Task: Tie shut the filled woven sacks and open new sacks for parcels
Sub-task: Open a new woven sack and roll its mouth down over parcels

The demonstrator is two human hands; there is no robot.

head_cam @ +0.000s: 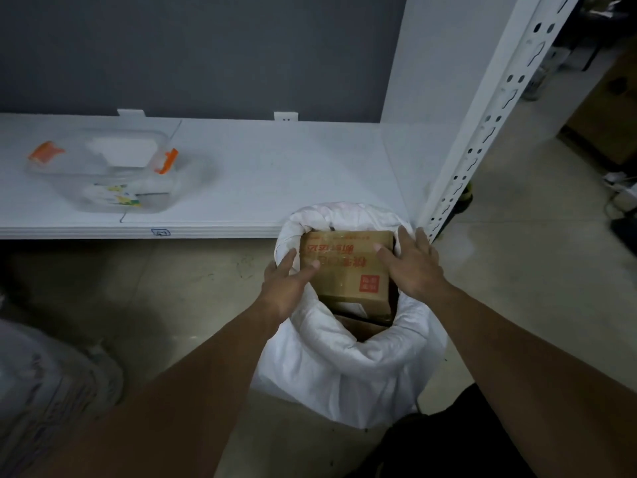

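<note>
A white woven sack (344, 367) stands open on the floor in front of the shelf, its rim rolled down. A brown cardboard parcel (348, 267) with red print lies on top inside it, over other boxes. My left hand (287, 284) has its fingers straight, touching the parcel's left edge beside the sack's rim. My right hand (412, 263) is spread flat over the parcel's right edge and the sack's rim. Neither hand grips anything.
A low white shelf (275, 174) runs behind the sack, carrying a clear plastic box (103, 170) with orange clips. A white perforated upright (482, 122) rises to the right. Another filled sack (51, 384) lies at the lower left. Cables lie on the floor at far right.
</note>
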